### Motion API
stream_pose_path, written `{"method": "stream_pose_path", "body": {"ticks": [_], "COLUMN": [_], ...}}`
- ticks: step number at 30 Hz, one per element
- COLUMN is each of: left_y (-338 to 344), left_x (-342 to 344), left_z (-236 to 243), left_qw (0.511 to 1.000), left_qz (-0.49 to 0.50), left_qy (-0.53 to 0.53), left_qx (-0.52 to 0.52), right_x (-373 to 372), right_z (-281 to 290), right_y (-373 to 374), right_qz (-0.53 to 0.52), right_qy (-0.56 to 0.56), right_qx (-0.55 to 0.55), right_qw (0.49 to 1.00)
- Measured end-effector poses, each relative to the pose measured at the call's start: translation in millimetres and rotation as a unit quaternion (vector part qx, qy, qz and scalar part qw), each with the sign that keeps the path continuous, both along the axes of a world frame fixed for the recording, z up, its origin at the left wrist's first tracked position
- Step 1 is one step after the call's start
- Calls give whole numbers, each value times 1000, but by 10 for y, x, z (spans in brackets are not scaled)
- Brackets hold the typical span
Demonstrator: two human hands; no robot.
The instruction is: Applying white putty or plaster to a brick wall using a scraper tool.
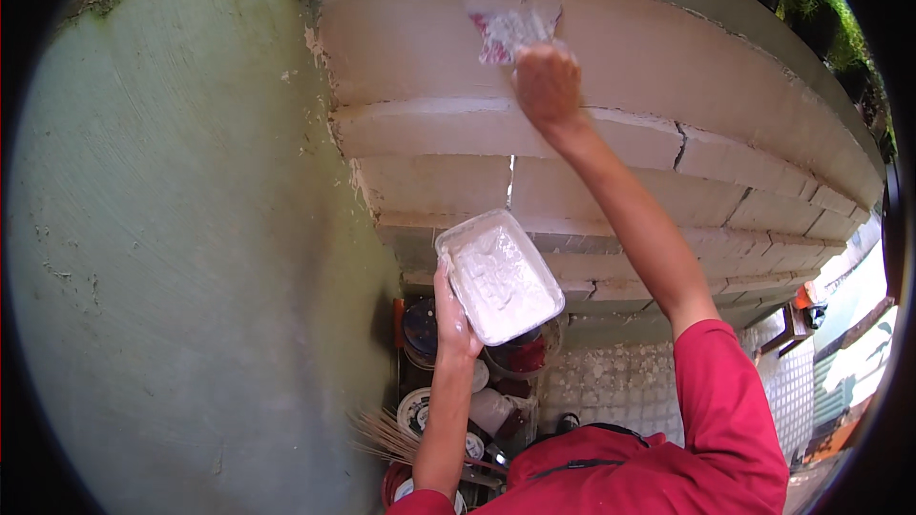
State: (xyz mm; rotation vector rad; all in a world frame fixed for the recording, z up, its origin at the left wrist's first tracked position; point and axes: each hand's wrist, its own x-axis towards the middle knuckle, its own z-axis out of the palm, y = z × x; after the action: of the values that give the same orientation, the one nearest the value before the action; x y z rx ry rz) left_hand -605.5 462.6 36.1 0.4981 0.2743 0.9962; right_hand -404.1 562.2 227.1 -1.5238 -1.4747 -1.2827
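Note:
My right hand [549,81] is closed on a flat scraper [506,30], its blurred blade smeared white and red, against the upper band of the pale, stepped wall surface [401,43]. My left hand [448,315] grips a rectangular plastic container [498,277] of white paste by its left side, lower in the view. Cracks, seams and rough chipped edges run along the pale bands.
A green plastered wall [172,229] stands at my left. Below are several buckets [420,324], a bundle of thin sticks [377,429] and a speckled tiled floor [601,372]. A low wooden stand [792,329] and green plants [825,0] are at the right.

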Motion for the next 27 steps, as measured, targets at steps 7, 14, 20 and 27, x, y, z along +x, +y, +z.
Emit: {"method": "stream_pose_path", "body": {"ticks": [7, 14, 20, 27], "left_y": [-153, -290, -530, -661], "left_x": [-259, -233, -235, -244], "left_z": [-109, -251, -377, -473], "left_qw": [1000, 998, 998, 995], "left_qz": [-3, -40, -43, -69], "left_qy": [-14, -38, 11, 50], "left_qx": [-20, -39, -40, -54], "right_x": [-193, -4, -17, -57], "right_z": [-240, 89, -641, 139], "right_y": [-251, -70, -232, -86], "right_qz": [26, -17, -4, 5], "right_qy": [55, 73, 61, 56], "right_qx": [-25, 7, -48, -19], "right_qw": [998, 997, 997, 998]}}
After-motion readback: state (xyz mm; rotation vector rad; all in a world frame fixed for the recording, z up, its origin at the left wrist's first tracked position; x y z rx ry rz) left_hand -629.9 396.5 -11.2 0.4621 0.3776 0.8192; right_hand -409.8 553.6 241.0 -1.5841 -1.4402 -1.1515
